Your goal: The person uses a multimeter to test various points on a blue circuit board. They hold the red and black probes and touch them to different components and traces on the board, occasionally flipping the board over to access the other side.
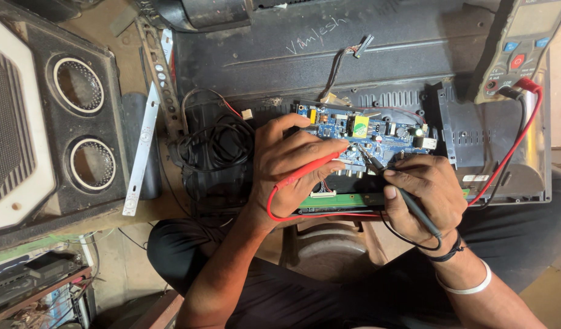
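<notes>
A blue circuit board (378, 131) lies on the black back panel (353, 55) of an appliance. My left hand (289, 164) grips a red test probe (314, 166), its tip touching the board near the middle. My right hand (423, 189) holds a black test probe (408, 204) like a pen, with the tip on the board just right of the red one. Red and black leads run from both probes to a multimeter (521, 45) at the upper right. A narrow green board (341, 199) sits below my hands.
A speaker box (61, 122) with two round openings fills the left. A coil of black wire (216, 143) lies left of the board. A white metal strip (141, 152) leans beside the speaker. A loose cable with a connector (347, 58) rests on the panel.
</notes>
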